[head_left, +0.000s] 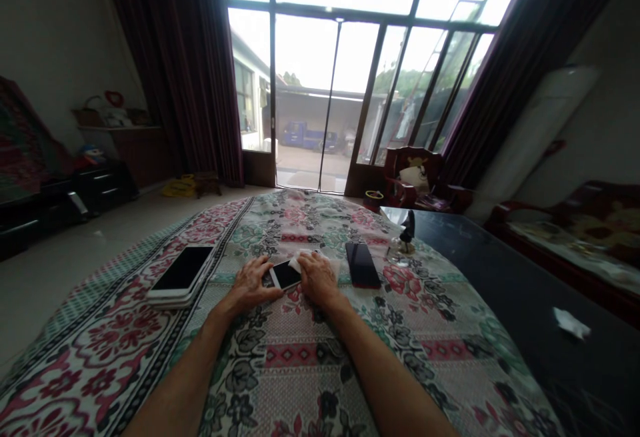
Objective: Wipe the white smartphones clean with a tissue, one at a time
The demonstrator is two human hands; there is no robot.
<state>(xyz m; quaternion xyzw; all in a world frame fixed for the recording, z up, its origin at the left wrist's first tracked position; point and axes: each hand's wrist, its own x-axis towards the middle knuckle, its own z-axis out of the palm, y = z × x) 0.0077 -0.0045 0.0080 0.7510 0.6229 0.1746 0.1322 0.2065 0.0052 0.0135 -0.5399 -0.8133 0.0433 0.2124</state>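
Note:
A small white smartphone [286, 275] with a dark screen lies on the patterned cloth between my hands. My left hand [253, 282] grips its left end, thumb along the near edge and fingers at the far side. Pressed over the phone's right part is my right hand [319, 277], closed on a white tissue [296, 263] that shows at its fingertips. The phone's right end is hidden under that hand. To the left sits a stack of white tablets [183, 271], the top one screen up. A dark phone [363, 265] lies flat to the right of my right hand.
The floral cloth [300, 363] covers the table surface. A clear bottle with a black spray head [407, 231] stands toward the back right. On the dark tabletop [505, 283] at the right lies a crumpled tissue [571, 323]. Wooden chairs [395, 157] and glass doors are beyond.

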